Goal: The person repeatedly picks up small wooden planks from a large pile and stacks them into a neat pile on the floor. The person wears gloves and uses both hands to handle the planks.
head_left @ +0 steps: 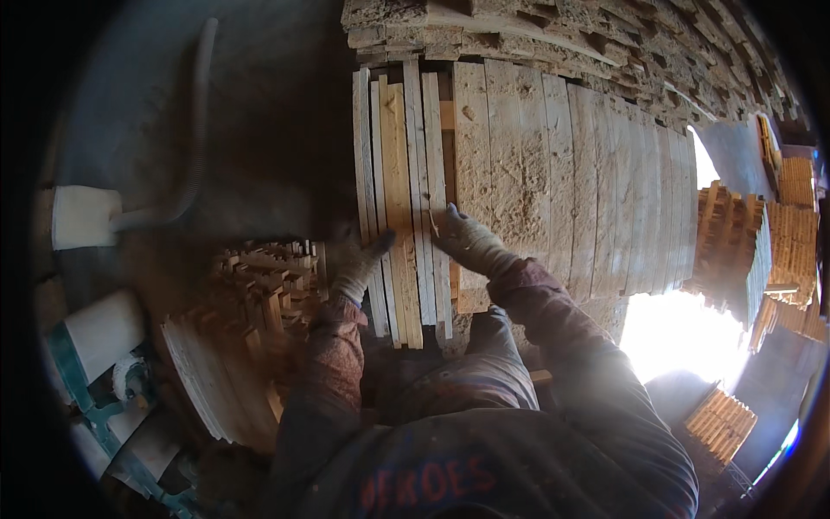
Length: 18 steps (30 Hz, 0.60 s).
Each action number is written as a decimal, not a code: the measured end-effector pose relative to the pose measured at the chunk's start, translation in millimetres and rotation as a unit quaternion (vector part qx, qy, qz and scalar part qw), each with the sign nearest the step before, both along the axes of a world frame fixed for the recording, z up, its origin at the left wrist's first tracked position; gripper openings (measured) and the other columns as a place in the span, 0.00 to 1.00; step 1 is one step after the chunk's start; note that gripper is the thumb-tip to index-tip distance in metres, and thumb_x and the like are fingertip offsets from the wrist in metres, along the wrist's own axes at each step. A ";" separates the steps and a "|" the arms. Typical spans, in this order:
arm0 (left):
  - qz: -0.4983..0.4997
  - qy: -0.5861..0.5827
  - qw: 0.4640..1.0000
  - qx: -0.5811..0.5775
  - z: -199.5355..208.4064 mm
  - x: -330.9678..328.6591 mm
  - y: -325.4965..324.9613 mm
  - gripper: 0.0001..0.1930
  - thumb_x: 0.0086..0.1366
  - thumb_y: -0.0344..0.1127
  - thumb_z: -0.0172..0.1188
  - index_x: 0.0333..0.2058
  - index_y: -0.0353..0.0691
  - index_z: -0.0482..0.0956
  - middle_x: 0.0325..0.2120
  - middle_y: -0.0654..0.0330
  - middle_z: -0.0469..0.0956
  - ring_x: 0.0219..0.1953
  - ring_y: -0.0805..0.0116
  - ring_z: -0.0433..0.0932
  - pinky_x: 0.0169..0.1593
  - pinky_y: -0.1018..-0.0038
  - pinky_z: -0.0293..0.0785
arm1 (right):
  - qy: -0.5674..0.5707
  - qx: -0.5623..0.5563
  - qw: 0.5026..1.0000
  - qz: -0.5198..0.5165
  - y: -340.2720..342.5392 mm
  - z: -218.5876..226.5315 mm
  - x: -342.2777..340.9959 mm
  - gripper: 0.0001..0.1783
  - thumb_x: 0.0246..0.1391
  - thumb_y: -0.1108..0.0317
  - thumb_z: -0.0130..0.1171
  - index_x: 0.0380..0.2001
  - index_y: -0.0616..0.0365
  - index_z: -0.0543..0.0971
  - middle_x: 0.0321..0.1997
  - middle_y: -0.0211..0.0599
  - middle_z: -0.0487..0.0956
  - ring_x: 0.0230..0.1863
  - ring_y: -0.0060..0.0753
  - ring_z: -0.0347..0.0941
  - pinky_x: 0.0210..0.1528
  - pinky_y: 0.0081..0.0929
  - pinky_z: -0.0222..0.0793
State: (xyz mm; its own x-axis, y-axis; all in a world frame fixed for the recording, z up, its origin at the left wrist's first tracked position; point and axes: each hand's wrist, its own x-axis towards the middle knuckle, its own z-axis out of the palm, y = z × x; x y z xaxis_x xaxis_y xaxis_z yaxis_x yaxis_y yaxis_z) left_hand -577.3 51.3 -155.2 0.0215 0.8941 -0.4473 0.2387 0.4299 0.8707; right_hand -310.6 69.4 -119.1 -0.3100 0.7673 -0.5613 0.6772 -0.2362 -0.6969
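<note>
Several narrow wooden boards (397,164) stand side by side as a bundle in front of me, their long edges facing up. My gloved left hand (357,264) grips the bundle's left side, with the thumb over the top edges and the other fingers mostly hidden. On the right side of the bundle, my gloved right hand (469,242) holds the outermost board, its fingertips partly out of sight. A thin wood splinter (432,216) shows by the right fingertips. Just right of the bundle lies a sawdust-covered layer of wide boards (553,182).
Rough, dusty stacked timber (536,39) rises along the far side. Piled wood pieces (272,281) and leaning boards (212,372) are at left, near green-framed machinery (95,406) and a pale hose (201,130). More wood stacks (726,242) stand at right beside bright light.
</note>
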 end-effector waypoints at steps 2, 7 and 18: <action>0.004 -0.102 0.995 0.000 -4.4 5.1 9.7 0.40 0.54 0.53 0.80 0.58 0.34 0.74 0.47 0.55 0.81 0.48 0.66 0.81 0.53 0.72 0.81 | -0.147 0.112 0.981 0.062 8.6 17.8 2.8 0.36 0.60 0.53 0.66 0.68 0.51 0.70 0.65 0.53 0.74 0.59 0.55 0.76 0.59 0.44 0.75; 0.007 -0.164 0.986 -0.002 -8.2 7.9 17.5 0.34 0.58 0.44 0.80 0.56 0.34 0.74 0.46 0.58 0.79 0.46 0.67 0.81 0.51 0.72 0.82 | -0.358 0.130 0.924 -0.027 37.6 -0.3 -13.8 0.46 0.52 0.66 0.70 0.73 0.39 0.61 0.77 0.56 0.53 0.73 0.64 0.55 0.69 0.61 0.59; -0.064 -0.026 0.997 -0.020 -97.2 -27.6 32.0 0.27 0.65 0.53 0.70 0.44 0.30 0.84 0.45 0.50 0.85 0.43 0.64 0.85 0.49 0.69 0.84 | -0.383 0.179 0.906 -0.008 -3.4 -35.5 -24.7 0.48 0.61 0.69 0.61 0.76 0.64 0.45 0.78 0.58 0.55 0.74 0.65 0.54 0.76 0.58 0.51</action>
State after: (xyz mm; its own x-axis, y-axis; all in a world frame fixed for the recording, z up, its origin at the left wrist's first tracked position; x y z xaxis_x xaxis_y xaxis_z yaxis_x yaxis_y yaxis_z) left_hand -604.9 83.3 -252.4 0.1587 0.8643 -0.4773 0.2496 0.4326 0.8664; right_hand -335.3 66.0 -154.5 0.0790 0.9435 -0.3217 0.9930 -0.1029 -0.0580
